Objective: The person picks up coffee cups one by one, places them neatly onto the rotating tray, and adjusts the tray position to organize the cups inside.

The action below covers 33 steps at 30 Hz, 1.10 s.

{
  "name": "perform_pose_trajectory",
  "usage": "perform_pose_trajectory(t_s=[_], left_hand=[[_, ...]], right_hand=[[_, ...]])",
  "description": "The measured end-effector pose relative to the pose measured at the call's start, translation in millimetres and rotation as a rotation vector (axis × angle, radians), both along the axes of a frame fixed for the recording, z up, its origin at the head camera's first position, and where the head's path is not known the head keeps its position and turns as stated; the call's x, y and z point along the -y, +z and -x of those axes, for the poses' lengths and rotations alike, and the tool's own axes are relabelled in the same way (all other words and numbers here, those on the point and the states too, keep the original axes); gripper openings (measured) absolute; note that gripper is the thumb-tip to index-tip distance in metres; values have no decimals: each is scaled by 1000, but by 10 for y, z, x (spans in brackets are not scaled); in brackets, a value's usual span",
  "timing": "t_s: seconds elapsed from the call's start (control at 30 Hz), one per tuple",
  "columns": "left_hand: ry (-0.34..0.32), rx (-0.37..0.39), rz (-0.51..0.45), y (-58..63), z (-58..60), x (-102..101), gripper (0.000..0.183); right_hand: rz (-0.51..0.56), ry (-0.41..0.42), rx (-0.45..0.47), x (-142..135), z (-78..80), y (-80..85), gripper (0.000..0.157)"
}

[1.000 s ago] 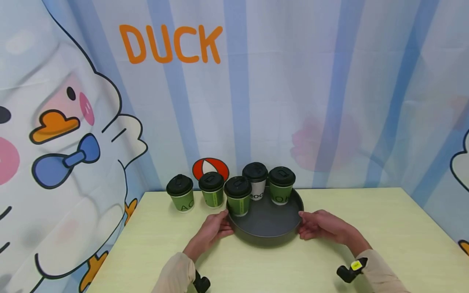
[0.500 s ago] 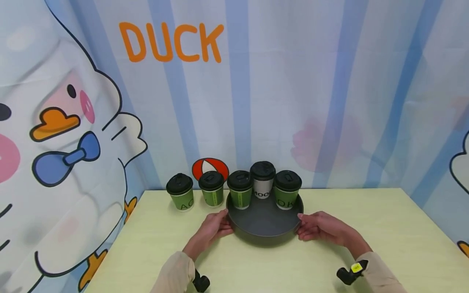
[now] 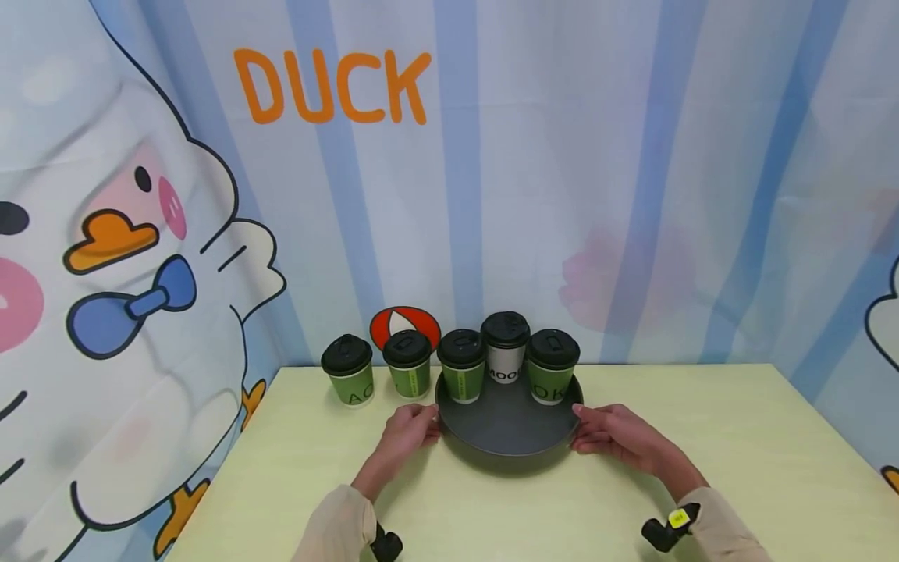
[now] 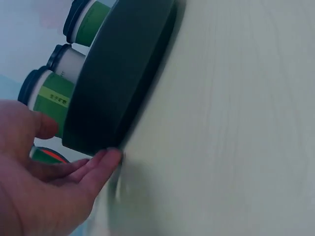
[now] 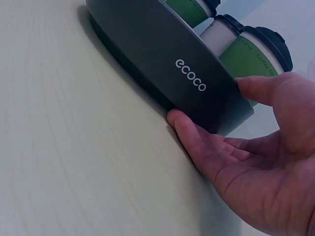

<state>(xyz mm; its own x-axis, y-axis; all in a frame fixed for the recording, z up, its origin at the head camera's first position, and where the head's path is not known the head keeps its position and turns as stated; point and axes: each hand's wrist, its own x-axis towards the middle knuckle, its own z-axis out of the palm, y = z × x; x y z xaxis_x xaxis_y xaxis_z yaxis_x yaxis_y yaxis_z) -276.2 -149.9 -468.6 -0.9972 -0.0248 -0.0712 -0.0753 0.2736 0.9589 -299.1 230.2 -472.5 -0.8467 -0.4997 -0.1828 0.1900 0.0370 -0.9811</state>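
A round dark grey tray (image 3: 513,429) lies on the table, with raised sides and "ecoco" printed on its wall (image 5: 152,59) in the right wrist view. Toward its back stand three lidded paper cups: a green cup (image 3: 463,382) at left, a white cup (image 3: 504,364) behind, and another green cup (image 3: 550,384) at right. My left hand (image 3: 403,439) grips the tray's left side, thumb near the rim and fingers low on the wall. On the opposite side my right hand (image 3: 621,437) holds it, thumb at the rim and fingertips at the bottom edge.
Left of the tray, two more green cups with black lids stand on the pale table: an outer cup (image 3: 348,371) and an inner cup (image 3: 410,365). A printed curtain (image 3: 520,195) with a duck hangs right behind the table's back edge.
The three cups on the tray have shifted clockwise round it: the left green cup went back, the white and right green cups went right. Both hands stay at the tray's sides.
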Motion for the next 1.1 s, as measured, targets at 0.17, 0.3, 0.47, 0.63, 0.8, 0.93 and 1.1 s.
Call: perform_pose_trajectory(t_s=[0.17,0.3,0.47,0.63,0.8,0.93,1.1], left_hand=[[239,-271,299,113,38,-26,36],[361,-495,341,189,84,-34,40],[387,-695,403,234,196,14,52],[325,-745,465,238,371,79,66],[286,-641,528,237,478,92,78],[260,-554,571,218,551,92,85],[254,-519,559,175,642,99,91]], right_hand=[[-5,-11,-1,-36,-9,3,51],[-2,-13,-11,-42,-11,-4,51],[6,-14,-6,-33,-9,-33,53],[-1,-26,-4,-37,-11,-36,57],[-3,-28,-10,-34,7,-47,55],[-4,-29,-14,-28,19,-65,52],[-2,-40,-11,-24,15,-78,51]])
